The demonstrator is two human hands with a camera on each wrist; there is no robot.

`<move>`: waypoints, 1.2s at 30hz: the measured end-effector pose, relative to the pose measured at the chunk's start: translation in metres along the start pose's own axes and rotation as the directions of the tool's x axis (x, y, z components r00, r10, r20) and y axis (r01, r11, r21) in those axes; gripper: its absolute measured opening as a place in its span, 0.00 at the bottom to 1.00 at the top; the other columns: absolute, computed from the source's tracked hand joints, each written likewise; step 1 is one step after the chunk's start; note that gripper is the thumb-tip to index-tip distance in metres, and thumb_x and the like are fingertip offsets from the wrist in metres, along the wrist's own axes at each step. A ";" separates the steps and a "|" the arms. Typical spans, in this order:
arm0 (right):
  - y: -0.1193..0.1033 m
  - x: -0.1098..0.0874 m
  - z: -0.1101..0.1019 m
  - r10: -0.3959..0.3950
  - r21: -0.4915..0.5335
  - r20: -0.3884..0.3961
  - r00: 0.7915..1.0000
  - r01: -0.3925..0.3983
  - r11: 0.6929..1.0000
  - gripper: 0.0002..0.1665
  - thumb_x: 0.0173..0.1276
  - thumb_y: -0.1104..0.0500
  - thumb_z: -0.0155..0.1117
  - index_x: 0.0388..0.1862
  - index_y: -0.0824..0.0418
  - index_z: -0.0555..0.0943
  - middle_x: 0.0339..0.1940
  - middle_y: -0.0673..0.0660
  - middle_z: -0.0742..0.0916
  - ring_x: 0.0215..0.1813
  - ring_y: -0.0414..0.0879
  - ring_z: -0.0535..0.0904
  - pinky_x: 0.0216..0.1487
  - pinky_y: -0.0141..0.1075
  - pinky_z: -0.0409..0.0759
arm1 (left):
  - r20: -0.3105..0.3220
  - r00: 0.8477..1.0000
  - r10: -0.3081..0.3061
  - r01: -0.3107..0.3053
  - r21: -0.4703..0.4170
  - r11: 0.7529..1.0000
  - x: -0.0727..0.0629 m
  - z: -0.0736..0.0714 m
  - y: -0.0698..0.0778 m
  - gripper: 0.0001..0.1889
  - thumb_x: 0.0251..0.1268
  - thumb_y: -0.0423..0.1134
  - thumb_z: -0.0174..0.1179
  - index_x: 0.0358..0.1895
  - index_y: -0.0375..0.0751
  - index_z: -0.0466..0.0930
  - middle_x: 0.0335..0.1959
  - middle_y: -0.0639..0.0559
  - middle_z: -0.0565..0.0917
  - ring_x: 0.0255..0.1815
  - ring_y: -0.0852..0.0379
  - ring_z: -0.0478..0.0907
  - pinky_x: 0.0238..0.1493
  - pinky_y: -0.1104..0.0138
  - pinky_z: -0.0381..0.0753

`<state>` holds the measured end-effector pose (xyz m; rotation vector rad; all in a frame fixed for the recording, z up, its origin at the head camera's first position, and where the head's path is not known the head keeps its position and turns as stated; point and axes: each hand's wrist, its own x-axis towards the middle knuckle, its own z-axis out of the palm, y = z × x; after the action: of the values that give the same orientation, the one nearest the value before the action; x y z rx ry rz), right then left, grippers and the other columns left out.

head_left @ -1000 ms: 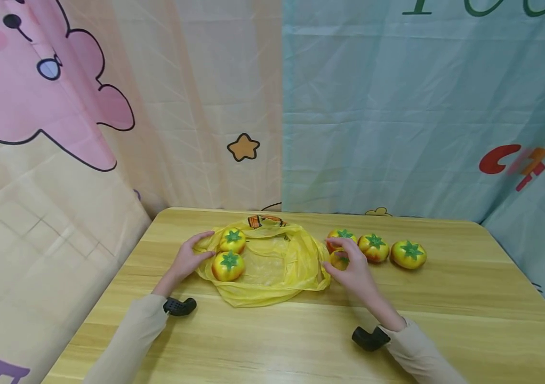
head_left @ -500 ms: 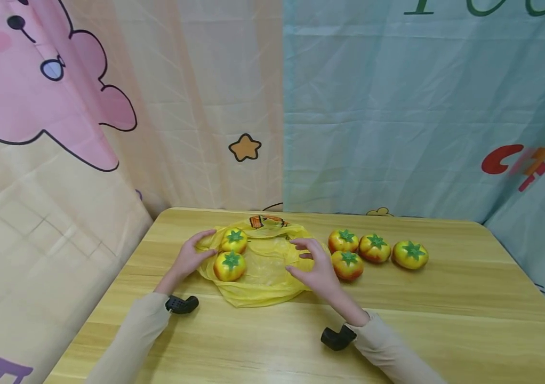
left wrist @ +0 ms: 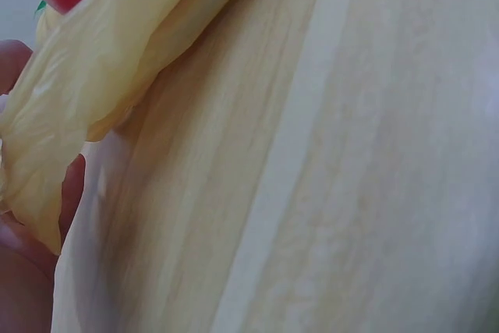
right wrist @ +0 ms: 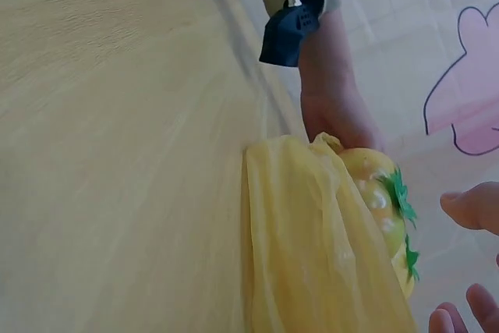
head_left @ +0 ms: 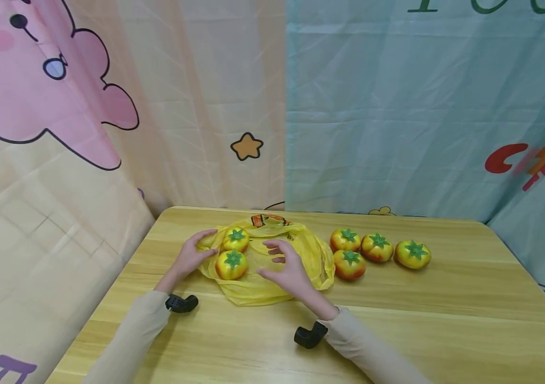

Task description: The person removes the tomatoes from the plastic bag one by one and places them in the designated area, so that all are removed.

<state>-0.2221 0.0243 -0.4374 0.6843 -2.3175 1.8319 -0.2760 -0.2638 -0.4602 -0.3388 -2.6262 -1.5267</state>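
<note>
A yellow plastic bag (head_left: 253, 295) lies spread on the table with its mouth open. Two yellow-red toy tomatoes with green star tops sit at its left side, a front tomato (head_left: 231, 265) and a back tomato (head_left: 236, 239). My left hand (head_left: 191, 258) holds the bag's left edge, thumb and fingers spread beside the tomatoes. The left wrist view shows the bag film (left wrist: 47, 130) draped across that hand's fingers. Above the middle of the bag is my right hand (head_left: 290, 271), fingers apart and nothing in them. The right wrist view shows its thumb (right wrist: 472, 207) apart from the tomatoes.
Right of the bag rest more toy tomatoes: a front one (head_left: 349, 265), one behind it (head_left: 345, 240), a middle one (head_left: 377, 248) and a far right one (head_left: 413, 254). A patterned curtain (head_left: 373, 106) hangs behind the wooden table (head_left: 253, 346).
My right hand has moved left from beside the tomatoes on the right to over the bag, uncovering those tomatoes. The left hand stays at the bag's left edge.
</note>
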 end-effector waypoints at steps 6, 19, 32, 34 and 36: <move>0.002 0.007 0.016 0.020 0.007 0.069 0.997 -0.020 1.000 0.36 0.52 0.63 0.76 0.61 0.64 0.73 0.58 0.68 0.77 0.56 0.64 0.75 0.56 0.52 0.79 | 0.002 1.000 -0.009 0.009 -0.004 1.000 0.000 0.000 0.002 0.29 0.60 0.31 0.62 0.66 0.35 0.68 0.70 0.34 0.65 0.73 0.35 0.56 0.75 0.42 0.50; 0.004 0.019 0.043 0.052 -0.039 0.123 0.991 -0.047 0.998 0.38 0.51 0.61 0.77 0.60 0.64 0.72 0.59 0.63 0.78 0.57 0.57 0.76 0.57 0.50 0.79 | -0.002 1.000 0.016 -0.016 -0.012 1.000 0.003 0.000 -0.002 0.28 0.61 0.31 0.63 0.66 0.34 0.69 0.70 0.34 0.66 0.73 0.36 0.57 0.74 0.43 0.50; 0.010 0.022 0.053 0.087 -0.049 0.131 0.988 -0.081 0.996 0.38 0.49 0.61 0.78 0.59 0.62 0.72 0.58 0.60 0.78 0.55 0.53 0.77 0.56 0.44 0.80 | -0.003 1.000 0.017 -0.017 -0.022 1.000 0.001 0.001 0.000 0.28 0.61 0.31 0.62 0.66 0.33 0.68 0.69 0.34 0.67 0.73 0.36 0.57 0.75 0.43 0.49; 0.011 0.022 0.054 0.089 -0.060 0.129 0.988 -0.082 0.995 0.38 0.49 0.61 0.78 0.59 0.62 0.72 0.58 0.59 0.78 0.54 0.53 0.77 0.55 0.43 0.80 | -0.004 1.000 0.013 -0.013 -0.022 1.000 0.001 0.001 0.000 0.28 0.61 0.31 0.62 0.66 0.34 0.68 0.69 0.34 0.67 0.73 0.36 0.57 0.75 0.43 0.49; 0.011 0.021 0.054 0.090 -0.081 0.125 0.988 -0.080 0.993 0.39 0.48 0.61 0.79 0.59 0.61 0.72 0.58 0.59 0.79 0.52 0.52 0.78 0.53 0.41 0.80 | -0.003 1.000 0.010 -0.010 -0.017 1.000 0.001 0.001 0.000 0.28 0.61 0.31 0.62 0.66 0.34 0.68 0.69 0.34 0.66 0.73 0.36 0.57 0.75 0.42 0.49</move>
<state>-0.2356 -0.0312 -0.4545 0.7241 -2.5209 1.7721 -0.2770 -0.2625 -0.4609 -0.3494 -2.6065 -1.5466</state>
